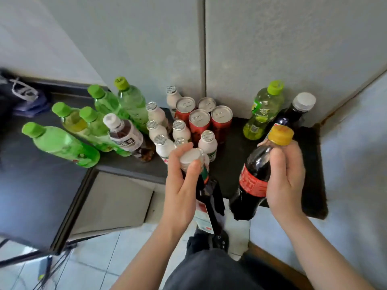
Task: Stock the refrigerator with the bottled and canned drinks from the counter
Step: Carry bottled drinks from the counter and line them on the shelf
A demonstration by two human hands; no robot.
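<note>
My left hand (pixel 180 185) was curled round the neck of a white-capped bottle (pixel 189 156), thumb and fingers closing just under the cap. My right hand (pixel 287 176) was wrapped round the shoulder of a cola bottle (pixel 253 182) with a yellow cap and a red label. Both bottles were up off the desk (pixel 234 147). The cola was tilted, with its base out past the front edge above the floor tiles. I judged that gripping high near the necks let me carry one in each hand and save a trip.

Just behind my left hand stood the small milk bottles (pixel 161 130), bunched against four red cans (pixel 199 120), all upright and close-packed. Further left were the green bottles (pixel 62 144) and a tea bottle (pixel 125 136). Off in the right corner, a lime bottle (pixel 262 114) and a dark bottle (pixel 297 114) stood side by side near the wall. I could make out no refrigerator, so most of the stock waited on the desk.
</note>
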